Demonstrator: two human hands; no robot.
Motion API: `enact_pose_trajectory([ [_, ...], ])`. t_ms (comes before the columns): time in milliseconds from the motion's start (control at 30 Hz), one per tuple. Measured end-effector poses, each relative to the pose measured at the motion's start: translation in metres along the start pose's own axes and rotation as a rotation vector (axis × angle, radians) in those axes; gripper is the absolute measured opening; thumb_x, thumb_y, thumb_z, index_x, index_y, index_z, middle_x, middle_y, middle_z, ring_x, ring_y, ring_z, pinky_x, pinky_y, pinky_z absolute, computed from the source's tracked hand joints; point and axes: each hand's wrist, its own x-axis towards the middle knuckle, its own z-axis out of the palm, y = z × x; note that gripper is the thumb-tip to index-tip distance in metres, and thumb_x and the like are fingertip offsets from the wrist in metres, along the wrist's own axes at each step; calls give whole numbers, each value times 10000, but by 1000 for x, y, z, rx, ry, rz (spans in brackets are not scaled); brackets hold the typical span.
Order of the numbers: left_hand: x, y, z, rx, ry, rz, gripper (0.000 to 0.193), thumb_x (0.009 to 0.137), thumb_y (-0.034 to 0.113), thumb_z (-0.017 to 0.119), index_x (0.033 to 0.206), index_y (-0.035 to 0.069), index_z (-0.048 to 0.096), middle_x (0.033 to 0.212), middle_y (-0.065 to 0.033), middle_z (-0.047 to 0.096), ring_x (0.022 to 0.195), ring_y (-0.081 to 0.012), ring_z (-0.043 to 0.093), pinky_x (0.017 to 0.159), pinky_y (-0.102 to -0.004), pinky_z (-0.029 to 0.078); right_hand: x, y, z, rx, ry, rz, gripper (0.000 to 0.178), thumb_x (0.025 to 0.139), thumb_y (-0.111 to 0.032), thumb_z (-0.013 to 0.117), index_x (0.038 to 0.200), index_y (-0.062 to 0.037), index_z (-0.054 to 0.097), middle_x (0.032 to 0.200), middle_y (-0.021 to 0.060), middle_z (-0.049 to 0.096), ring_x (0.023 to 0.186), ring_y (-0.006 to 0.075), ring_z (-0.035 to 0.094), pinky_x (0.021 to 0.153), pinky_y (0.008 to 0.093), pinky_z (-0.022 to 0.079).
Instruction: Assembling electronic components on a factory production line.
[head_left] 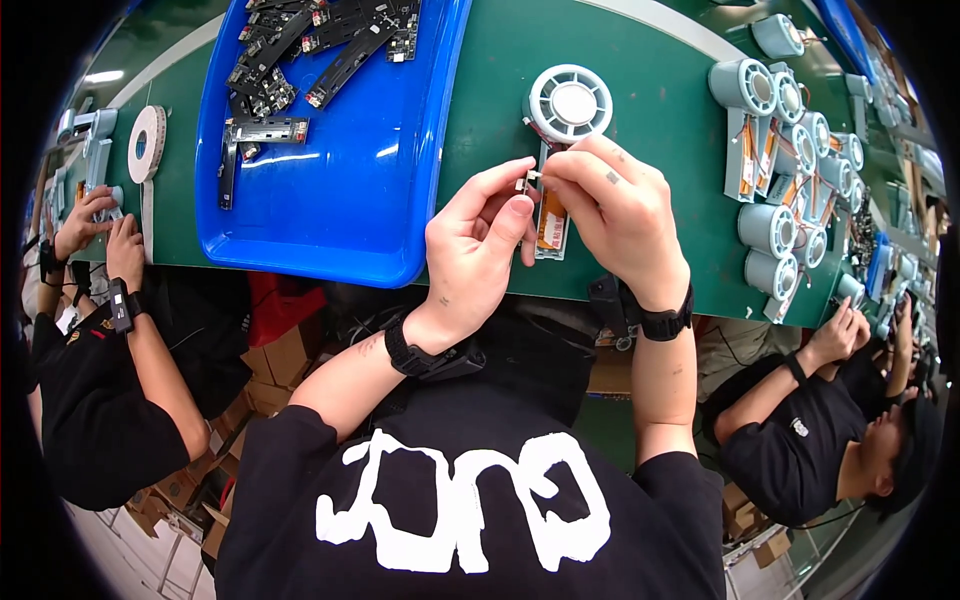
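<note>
In front of me a light-blue handheld fan (571, 104) lies on the green table, its round grille up and its open handle toward me. An orange-wrapped battery (551, 228) sits in that handle. Just above the handle, my left hand (470, 255) pinches a small circuit board (522, 186), mostly hidden by the fingers. My right hand (622, 210) comes in from the right, thumb and forefinger closed on a small white wire connector (535, 175) at the board's edge. Whether the connector is seated cannot be made out.
Left of my hands stands a blue tray (330, 250) with several black circuit boards (345, 65). More light-blue fans (770, 228) are grouped at the right. A tape roll (147, 143) lies at the left. Co-workers sit on both sides, hands (840, 335) at the table.
</note>
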Motion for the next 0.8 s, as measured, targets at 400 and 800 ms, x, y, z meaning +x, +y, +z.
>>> enact_pose_trajectory([
  [400,2,0,-1,20,-14,12,329,1070,131,553,1360,-24,568,1081,-107,675,710,-111,618,575,-243,508,4,-1,-2,-4,-21,-32,144,808,8,750,929,-41,688,874,85,668,715,270,678,613,341,539],
  [800,4,1,-1,70,-23,2,311,1054,107,577,1332,-30,611,1047,-90,672,707,-101,626,581,-228,505,6,2,-3,26,-39,-30,160,802,19,753,942,-36,697,861,86,671,696,260,675,595,327,536],
])
